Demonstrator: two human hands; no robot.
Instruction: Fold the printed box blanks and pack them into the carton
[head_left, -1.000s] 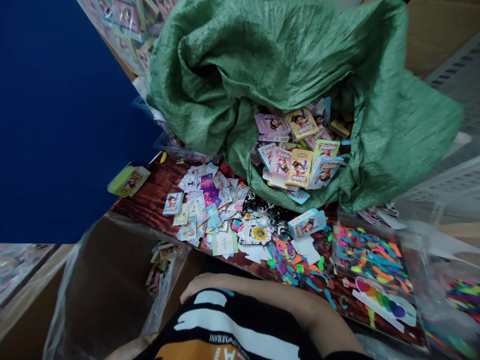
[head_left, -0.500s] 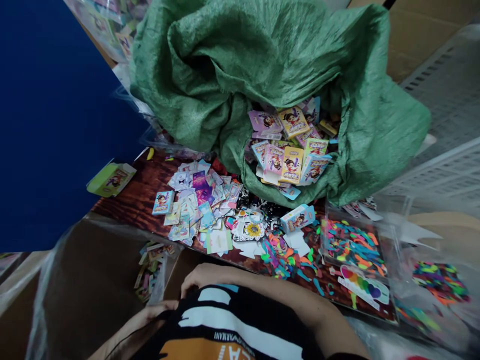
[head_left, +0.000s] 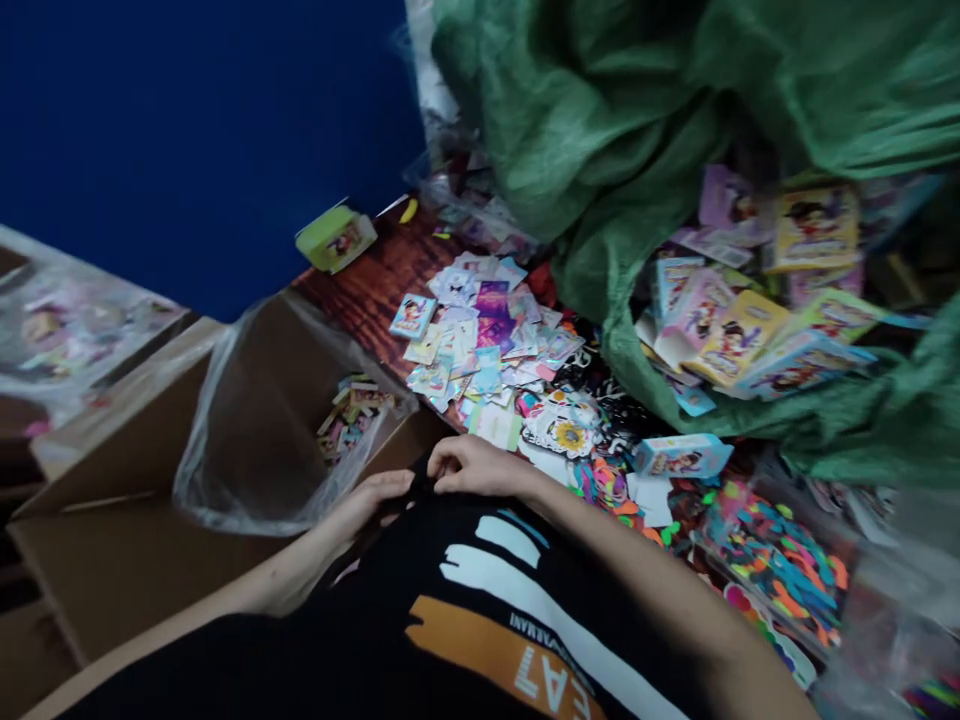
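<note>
My left hand (head_left: 371, 505) and right hand (head_left: 476, 467) meet at the hem of my black T-shirt (head_left: 480, 600), fingers curled over the fabric, though I can't tell if they're actually pinching it. Just beyond my left hand is a cardboard box (head_left: 112, 470) lined with a clear plastic bag (head_left: 247, 450), with small cards (head_left: 351, 418) inside. Just past my right hand, loose cards (head_left: 480, 340) lie scattered on the wood-grain counter (head_left: 367, 290), below a green woven sack (head_left: 600, 130).
</note>
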